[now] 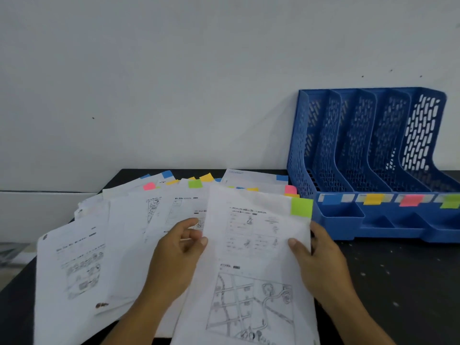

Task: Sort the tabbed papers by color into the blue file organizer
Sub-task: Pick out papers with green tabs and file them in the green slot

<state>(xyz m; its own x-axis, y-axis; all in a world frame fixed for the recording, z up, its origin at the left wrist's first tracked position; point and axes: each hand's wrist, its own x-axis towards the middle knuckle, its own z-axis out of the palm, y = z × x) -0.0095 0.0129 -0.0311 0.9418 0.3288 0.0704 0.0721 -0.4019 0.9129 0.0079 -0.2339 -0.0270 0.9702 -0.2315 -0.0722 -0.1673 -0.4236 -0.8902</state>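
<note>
Hands hold one sheet between them above the spread of papers: the left hand [178,247] pinches the left edge of the green-tabbed paper [251,265] with thumb over curled fingers, and the right hand [318,255] grips its right edge, thumb on the printed face and the other fingers hidden behind the page. This paper carries small drawings near the top, a street map lower down, and a green tab [301,207] at its top right corner. It is lifted and tilted toward the camera, overlapping the sheets beneath.

Under and to the left of it, loose papers [119,235] lie fanned over the dark worktop [398,282], their upper edges showing blue, pink, yellow and green tabs; a pink tab [148,186] and another green tab [195,183] stand out near the back.

To the right, against the white wall [174,70], stands the blue file organizer [368,145] with four upright slots of perforated plastic and a low front tray. Coloured labels sit along its front ledge, left to right: a blue label [331,199], a yellow label [372,199], a pink label [410,200] and a green label [450,202]. No papers can be seen in the slots
</note>
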